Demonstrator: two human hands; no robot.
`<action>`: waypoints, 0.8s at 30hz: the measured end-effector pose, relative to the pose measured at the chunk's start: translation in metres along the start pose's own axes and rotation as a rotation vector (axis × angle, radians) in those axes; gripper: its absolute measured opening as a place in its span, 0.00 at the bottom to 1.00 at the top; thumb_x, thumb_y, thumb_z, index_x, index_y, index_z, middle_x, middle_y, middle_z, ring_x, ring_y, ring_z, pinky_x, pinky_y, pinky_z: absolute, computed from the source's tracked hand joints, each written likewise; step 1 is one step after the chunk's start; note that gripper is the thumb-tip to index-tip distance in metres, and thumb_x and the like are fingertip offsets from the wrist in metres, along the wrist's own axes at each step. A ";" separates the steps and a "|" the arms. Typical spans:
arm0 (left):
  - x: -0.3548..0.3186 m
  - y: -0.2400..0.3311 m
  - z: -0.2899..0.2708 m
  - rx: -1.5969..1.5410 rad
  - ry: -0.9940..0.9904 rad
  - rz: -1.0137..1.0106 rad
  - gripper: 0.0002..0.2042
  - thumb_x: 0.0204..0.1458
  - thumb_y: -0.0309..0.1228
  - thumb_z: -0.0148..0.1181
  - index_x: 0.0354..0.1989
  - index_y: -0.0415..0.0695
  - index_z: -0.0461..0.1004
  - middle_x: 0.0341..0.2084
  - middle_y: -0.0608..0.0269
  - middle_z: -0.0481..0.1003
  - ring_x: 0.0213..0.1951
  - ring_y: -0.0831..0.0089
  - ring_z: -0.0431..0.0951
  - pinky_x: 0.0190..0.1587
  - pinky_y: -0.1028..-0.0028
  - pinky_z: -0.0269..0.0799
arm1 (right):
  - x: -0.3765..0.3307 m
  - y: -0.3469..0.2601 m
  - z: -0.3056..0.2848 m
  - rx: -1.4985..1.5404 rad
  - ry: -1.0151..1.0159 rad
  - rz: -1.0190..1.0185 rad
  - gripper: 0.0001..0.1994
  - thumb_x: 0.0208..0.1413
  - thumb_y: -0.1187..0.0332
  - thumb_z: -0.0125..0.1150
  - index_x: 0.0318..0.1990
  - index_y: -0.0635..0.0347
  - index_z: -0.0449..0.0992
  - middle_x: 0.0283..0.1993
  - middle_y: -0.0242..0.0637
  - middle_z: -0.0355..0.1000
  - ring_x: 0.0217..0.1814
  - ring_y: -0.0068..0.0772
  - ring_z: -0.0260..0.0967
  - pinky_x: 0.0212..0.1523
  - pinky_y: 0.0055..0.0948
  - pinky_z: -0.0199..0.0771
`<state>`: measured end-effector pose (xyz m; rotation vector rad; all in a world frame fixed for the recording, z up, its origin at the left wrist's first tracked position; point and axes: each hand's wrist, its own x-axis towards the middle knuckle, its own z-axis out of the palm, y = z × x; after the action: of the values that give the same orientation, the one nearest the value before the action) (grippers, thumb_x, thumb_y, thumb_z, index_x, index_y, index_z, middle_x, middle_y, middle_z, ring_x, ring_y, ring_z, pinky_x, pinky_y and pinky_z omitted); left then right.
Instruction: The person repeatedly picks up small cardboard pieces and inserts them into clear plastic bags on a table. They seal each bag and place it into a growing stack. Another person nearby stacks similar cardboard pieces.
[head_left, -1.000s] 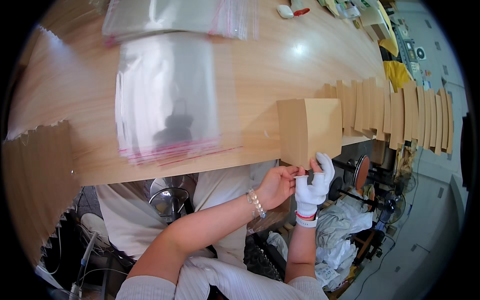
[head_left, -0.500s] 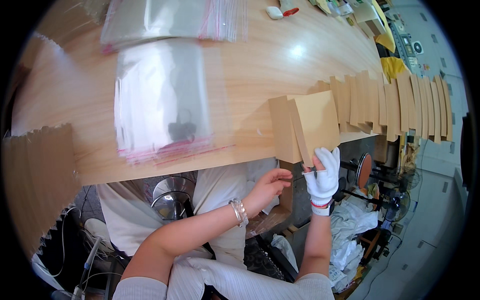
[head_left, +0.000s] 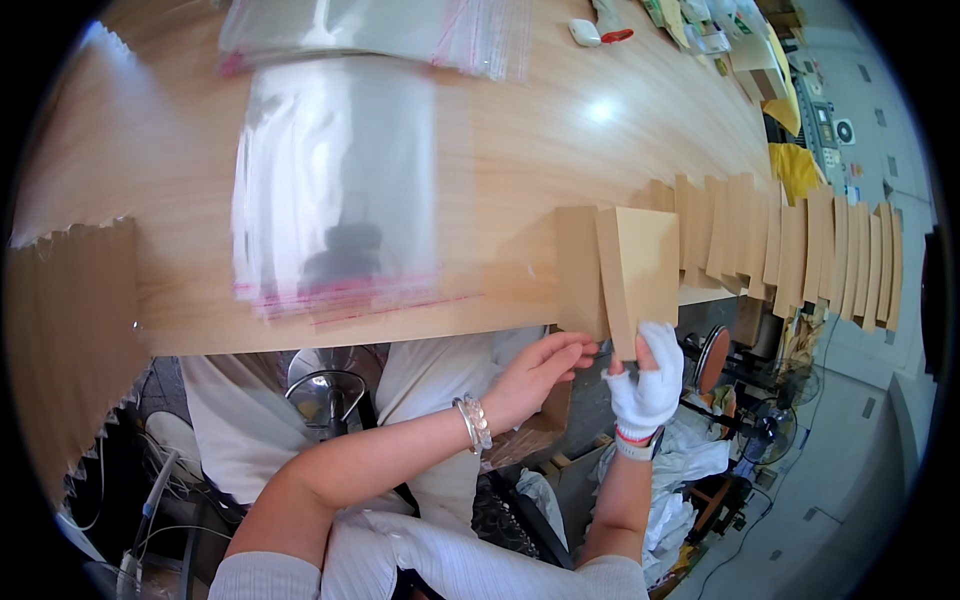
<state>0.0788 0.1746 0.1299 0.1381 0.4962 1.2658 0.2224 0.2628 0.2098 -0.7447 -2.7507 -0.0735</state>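
My right hand, in a white glove with bare fingertips, grips the near edge of a flat brown cardboard box. The box tilts up at the table's front edge, its narrow side facing left. Directly left of it, and partly behind, is another brown cardboard box. Bare and wearing bracelets, my left hand has its fingers stretched out just below that second box. Nothing shows in its grasp, and whether its fingertips touch the box I cannot tell.
A row of brown boxes stands on the right. Clear plastic bags lie in a pile mid-left, with another stack of bags beyond. Stacked brown cardboard is at far left. A fan stands at lower right.
The box in my right hand has turned so its narrow side shows more and its edges stand straighter. My left hand has come slightly nearer to the boxes. The whole view has shifted a little.
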 end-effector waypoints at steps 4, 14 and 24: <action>-0.003 0.030 0.008 -0.231 -0.027 0.008 0.27 0.56 0.34 0.47 0.61 0.40 0.46 0.54 0.57 0.60 0.54 0.71 0.64 0.55 0.70 0.60 | 0.004 -0.039 -0.013 0.051 -0.130 -0.053 0.28 0.27 0.68 0.70 0.44 0.58 0.69 0.41 0.42 0.68 0.42 0.47 0.66 0.51 0.53 0.62; -0.125 0.034 -0.068 0.317 0.089 0.177 0.27 0.51 0.21 0.49 0.58 0.37 0.46 0.53 0.55 0.57 0.57 0.70 0.57 0.59 0.68 0.52 | 0.006 -0.017 0.006 0.437 0.003 0.692 0.13 0.34 0.74 0.67 0.28 0.66 0.69 0.42 0.45 0.67 0.42 0.41 0.65 0.42 0.32 0.66; -0.159 0.046 -0.095 0.256 0.207 0.148 0.27 0.49 0.20 0.50 0.57 0.41 0.47 0.51 0.59 0.59 0.54 0.73 0.60 0.55 0.70 0.58 | 0.026 -0.003 0.020 0.467 -0.217 0.794 0.13 0.33 0.76 0.67 0.25 0.64 0.66 0.41 0.40 0.63 0.38 0.30 0.62 0.35 0.25 0.65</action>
<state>-0.0362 0.0240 0.1075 0.2642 0.8389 1.3642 0.1936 0.2752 0.1983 -1.6743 -2.2857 0.8122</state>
